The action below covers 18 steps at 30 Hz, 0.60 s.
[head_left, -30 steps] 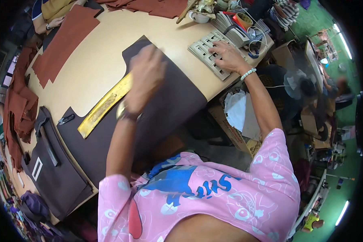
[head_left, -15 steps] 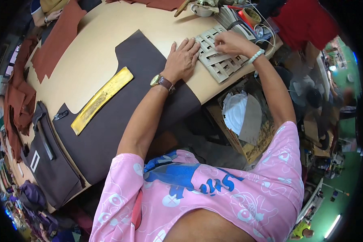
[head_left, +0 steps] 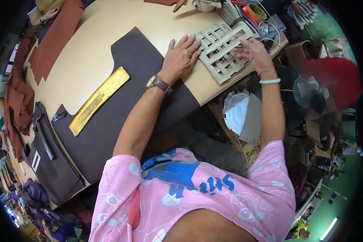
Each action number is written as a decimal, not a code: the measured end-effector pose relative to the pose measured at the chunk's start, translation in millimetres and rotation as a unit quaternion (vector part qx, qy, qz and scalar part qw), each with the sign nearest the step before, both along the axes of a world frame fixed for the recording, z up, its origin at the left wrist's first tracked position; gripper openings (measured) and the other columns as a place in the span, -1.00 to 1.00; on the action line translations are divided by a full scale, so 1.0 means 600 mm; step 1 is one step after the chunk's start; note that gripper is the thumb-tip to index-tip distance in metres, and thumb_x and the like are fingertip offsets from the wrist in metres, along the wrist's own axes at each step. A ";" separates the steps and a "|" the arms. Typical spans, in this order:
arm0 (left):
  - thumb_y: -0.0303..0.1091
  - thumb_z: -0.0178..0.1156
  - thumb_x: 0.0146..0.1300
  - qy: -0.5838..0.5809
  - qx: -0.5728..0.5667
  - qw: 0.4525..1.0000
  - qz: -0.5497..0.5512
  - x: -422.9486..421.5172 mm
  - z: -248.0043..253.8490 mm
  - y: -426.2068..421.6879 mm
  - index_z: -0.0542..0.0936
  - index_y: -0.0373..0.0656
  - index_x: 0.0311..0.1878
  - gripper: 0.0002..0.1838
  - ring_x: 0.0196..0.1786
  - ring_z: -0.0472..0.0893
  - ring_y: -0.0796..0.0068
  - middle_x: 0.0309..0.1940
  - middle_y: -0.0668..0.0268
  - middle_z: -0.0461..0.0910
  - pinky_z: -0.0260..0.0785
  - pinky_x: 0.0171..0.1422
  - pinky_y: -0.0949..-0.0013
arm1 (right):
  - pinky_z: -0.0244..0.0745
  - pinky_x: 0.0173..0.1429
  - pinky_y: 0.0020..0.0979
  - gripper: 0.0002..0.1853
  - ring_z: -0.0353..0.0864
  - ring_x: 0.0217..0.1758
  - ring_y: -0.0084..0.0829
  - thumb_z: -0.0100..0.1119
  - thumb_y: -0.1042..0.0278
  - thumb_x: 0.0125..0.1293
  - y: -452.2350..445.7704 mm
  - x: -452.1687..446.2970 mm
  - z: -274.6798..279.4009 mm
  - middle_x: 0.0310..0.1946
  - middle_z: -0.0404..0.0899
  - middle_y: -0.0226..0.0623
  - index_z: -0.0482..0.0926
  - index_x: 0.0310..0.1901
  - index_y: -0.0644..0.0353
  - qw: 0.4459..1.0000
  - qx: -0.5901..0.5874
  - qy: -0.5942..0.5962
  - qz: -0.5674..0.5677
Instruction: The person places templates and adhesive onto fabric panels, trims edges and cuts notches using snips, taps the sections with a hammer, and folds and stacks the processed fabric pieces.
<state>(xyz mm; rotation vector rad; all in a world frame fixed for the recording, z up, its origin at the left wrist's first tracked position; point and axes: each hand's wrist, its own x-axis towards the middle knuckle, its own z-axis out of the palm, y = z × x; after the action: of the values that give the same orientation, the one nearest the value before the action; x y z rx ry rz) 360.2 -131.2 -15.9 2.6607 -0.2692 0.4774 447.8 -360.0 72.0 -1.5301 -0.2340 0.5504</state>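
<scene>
A pale grey lattice panel [head_left: 226, 69] of crossing strips with dark gaps lies at the table's right edge. One long strip [head_left: 224, 46] runs slantwise across its top. My left hand [head_left: 182, 56] lies flat on the table with fingers spread, its fingertips at the panel's left edge. Over the panel's right side is my right hand [head_left: 255, 55], turned partly palm up, fingers apart and slightly blurred. I see nothing held in it. Dark brown sheet material [head_left: 149, 101] spreads beneath my left forearm, with a curved yellow piece [head_left: 100, 101] on top.
A hammer [head_left: 44, 139] rests on dark pieces at the left. Reddish-brown sheets [head_left: 54, 44] lie near another person's hand [head_left: 50, 14]. Behind the panel are a tape roll [head_left: 257, 13] and cables. An open box [head_left: 240, 117] stands below the table's edge.
My right hand has opened from a pinch over the panel and turned, moving right. The long strip now shows plainly across the panel. A person in red has shifted right.
</scene>
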 end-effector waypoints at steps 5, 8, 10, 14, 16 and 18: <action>-0.13 -0.11 0.36 -0.002 0.002 1.000 0.001 0.001 -0.001 0.000 0.37 -0.03 0.26 -0.56 0.37 0.21 0.22 0.31 0.25 0.27 -0.02 0.38 -0.07 | 0.47 -0.49 -0.66 -0.70 0.59 -0.50 -0.60 0.24 0.32 0.20 0.074 -0.065 -0.054 -0.43 0.61 -0.30 0.52 -0.11 0.35 0.992 -0.066 -0.075 -0.073; -0.13 -0.10 0.36 -0.008 -0.002 1.000 0.002 0.001 -0.005 0.001 0.37 -0.02 0.25 -0.56 0.36 0.23 0.22 0.31 0.25 0.28 -0.01 0.38 -0.08 | 0.48 -0.44 -0.47 -0.76 0.60 -0.53 -0.49 0.28 0.34 0.09 0.119 -0.091 -0.052 -0.51 0.61 -0.19 0.58 -0.28 0.35 0.972 -0.168 -0.141 -0.087; -0.13 -0.10 0.35 -0.011 -0.005 1.000 0.001 0.001 -0.004 0.000 0.38 -0.02 0.25 -0.56 0.36 0.23 0.22 0.30 0.25 0.29 -0.01 0.37 -0.08 | 0.49 -0.36 -0.34 -0.80 0.63 -0.51 -0.34 0.27 0.35 0.05 0.134 -0.098 -0.051 -0.52 0.62 -0.10 0.60 -0.37 0.34 0.948 -0.234 -0.189 -0.101; -0.14 -0.08 0.34 -0.010 -0.011 1.000 0.002 0.000 0.000 0.001 0.38 0.00 0.25 -0.56 0.35 0.24 0.23 0.30 0.26 0.29 0.00 0.37 -0.08 | 0.46 -0.20 -0.19 -0.79 0.61 -0.37 -0.02 0.24 0.31 0.02 0.140 -0.100 -0.053 -0.45 0.61 0.02 0.61 -0.41 0.32 0.895 -0.319 -0.290 -0.114; -0.15 -0.08 0.33 -0.007 -0.017 1.000 0.001 0.000 0.002 0.000 0.38 0.00 0.25 -0.56 0.35 0.24 0.24 0.30 0.27 0.29 0.00 0.37 -0.08 | 0.45 -0.16 -0.16 -0.77 0.59 -0.31 0.06 0.24 0.29 0.02 0.144 -0.101 -0.056 -0.42 0.61 0.04 0.62 -0.38 0.31 0.883 -0.348 -0.295 -0.110; -0.15 -0.07 0.33 -0.004 -0.019 1.000 0.001 0.000 0.002 0.001 0.39 0.00 0.24 -0.56 0.35 0.25 0.25 0.30 0.28 0.29 0.00 0.38 -0.08 | 0.45 -0.16 -0.16 -0.75 0.60 -0.31 0.05 0.24 0.27 0.02 0.145 -0.101 -0.058 -0.43 0.61 0.05 0.62 -0.38 0.31 0.871 -0.361 -0.311 -0.117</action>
<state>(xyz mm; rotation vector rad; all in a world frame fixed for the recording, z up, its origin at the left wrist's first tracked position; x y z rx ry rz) 360.3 -130.6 -14.5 2.6231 -0.2563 0.4889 387.5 -273.2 37.2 -2.4119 -0.3488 -0.1059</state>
